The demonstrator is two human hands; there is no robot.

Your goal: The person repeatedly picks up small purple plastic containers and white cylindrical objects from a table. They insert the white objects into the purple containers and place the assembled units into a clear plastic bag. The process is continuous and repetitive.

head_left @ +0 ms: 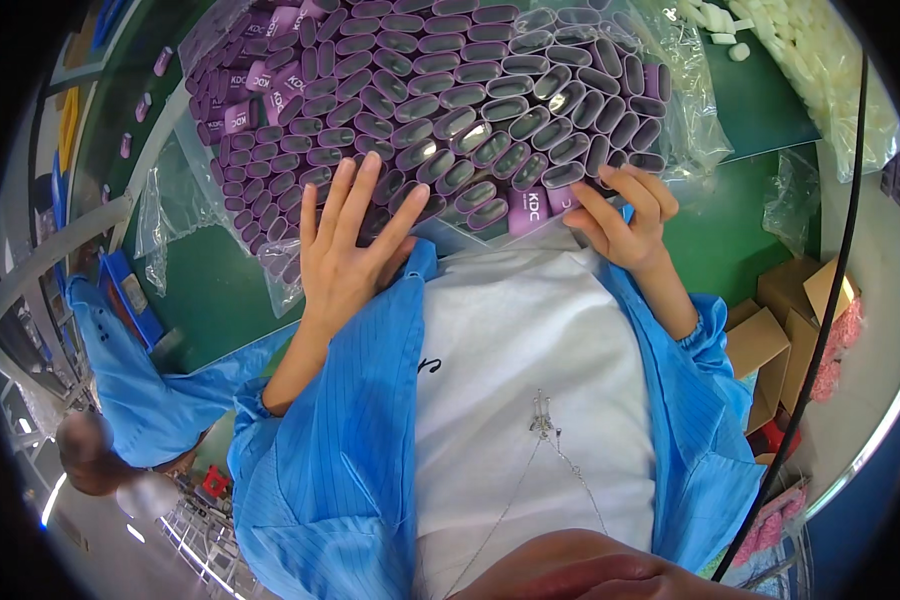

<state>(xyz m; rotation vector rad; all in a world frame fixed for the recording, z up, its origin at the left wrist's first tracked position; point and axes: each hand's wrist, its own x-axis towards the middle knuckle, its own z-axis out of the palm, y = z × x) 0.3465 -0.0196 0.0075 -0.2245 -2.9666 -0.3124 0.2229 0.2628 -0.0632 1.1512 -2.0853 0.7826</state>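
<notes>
A dense layer of purple oval shells (435,62) with dark hollow insides covers the table in front of me, most standing open end up. My left hand (350,235) is open, its fingers spread over the shells at the near left of the layer. At the near right edge, my right hand (625,215) has bent fingers, with thumb and index finger closed about the end of a purple shell (561,199) lying on its side. Beside that one lies another purple shell (528,211), printed side up. The fingertips hide part of the contact.
Clear plastic film (692,110) lies beneath and around the shells on the green table (208,290). White pieces in a bag (810,70) are at the far right. Open cardboard boxes (770,345) stand near right. A co-worker's blue sleeve (145,400) is at left, by a blue tray (130,298).
</notes>
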